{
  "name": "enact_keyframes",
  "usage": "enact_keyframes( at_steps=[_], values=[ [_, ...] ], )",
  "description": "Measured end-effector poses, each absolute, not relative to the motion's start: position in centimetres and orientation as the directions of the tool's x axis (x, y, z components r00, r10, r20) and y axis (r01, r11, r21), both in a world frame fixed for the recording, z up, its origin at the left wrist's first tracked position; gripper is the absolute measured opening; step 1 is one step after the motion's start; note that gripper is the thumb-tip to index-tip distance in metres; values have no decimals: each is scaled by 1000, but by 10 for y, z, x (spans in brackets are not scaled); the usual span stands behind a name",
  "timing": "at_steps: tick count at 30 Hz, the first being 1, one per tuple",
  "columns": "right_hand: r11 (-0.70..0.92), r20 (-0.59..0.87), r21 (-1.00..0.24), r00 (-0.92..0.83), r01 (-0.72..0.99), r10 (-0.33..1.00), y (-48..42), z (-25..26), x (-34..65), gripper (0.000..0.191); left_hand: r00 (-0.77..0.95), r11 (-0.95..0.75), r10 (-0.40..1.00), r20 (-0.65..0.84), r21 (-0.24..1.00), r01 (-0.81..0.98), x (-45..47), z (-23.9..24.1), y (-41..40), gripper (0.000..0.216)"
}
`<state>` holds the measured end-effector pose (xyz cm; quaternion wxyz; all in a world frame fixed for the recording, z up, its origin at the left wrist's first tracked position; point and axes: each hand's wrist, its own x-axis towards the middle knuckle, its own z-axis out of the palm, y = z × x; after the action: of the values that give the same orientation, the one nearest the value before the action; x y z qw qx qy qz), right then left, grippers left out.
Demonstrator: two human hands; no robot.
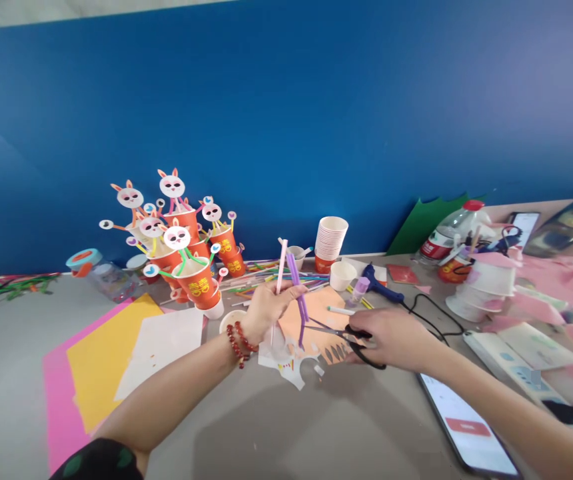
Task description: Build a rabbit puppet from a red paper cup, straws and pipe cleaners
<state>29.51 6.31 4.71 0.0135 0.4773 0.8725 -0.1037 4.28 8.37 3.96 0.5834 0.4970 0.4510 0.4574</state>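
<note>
Left hand (272, 308): thumb and fingers pinched together on a bundle of purple stems (295, 277), apparently pipe cleaners, and a pale pink straw (282, 263). Right hand (391, 337): fingers closed around the handles of black-handled scissors (361, 343). The blades lie slightly parted, pointing left, at the lower part of the stems; whether they touch cannot be told.

Step in hand, as judged: trimming the purple stems. The next move appears to call for the blades set squarely across them, the left grip firm and its fingers clear of the edges.

Beneath the hands: an orange sheet (319, 303) and cut white paper scraps (286, 372).

Containers: just beyond, a small paper cup (295, 261) holds a straw; right of it, white cups (331, 235) stand nested, and a single white cup (342, 277) stands nearer, contents undetermined. At left, printed orange cups (200, 288) bear rabbit-faced figures rising from their mouths. At far right, an orange cup (454, 271) holds assorted implements, beside a red-capped plastic bottle (439, 241).
</note>
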Motion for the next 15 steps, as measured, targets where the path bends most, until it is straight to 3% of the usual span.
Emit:
enact_keyframes(
  at_steps=[2, 4, 7, 11, 15],
  values=[
    [427, -101, -302, -474, 853, 875, 54, 36, 297, 42, 106, 71, 993, -54, 984, -162, 36, 40, 77, 44],
    [315, -92, -525, -420, 791, 903, 40, 21, 294, 50, 39, 47, 998, -39, 973, -226, 30, 41, 70, 43],
    [162, -75, -905, -525, 392, 848, 9, 0, 276, 62, -64, 12, 997, -39, 928, -373, 25, 41, 59, 39],
    [-45, -128, -989, -669, 141, 732, -27, -19, 232, 64, -188, -63, 981, -47, 842, -537, 28, 38, 46, 34],
    [-124, -95, -992, -541, -17, 835, -34, -30, 194, 62, -259, -116, 964, -56, 791, -601, 34, 37, 33, 35]
  ],
)
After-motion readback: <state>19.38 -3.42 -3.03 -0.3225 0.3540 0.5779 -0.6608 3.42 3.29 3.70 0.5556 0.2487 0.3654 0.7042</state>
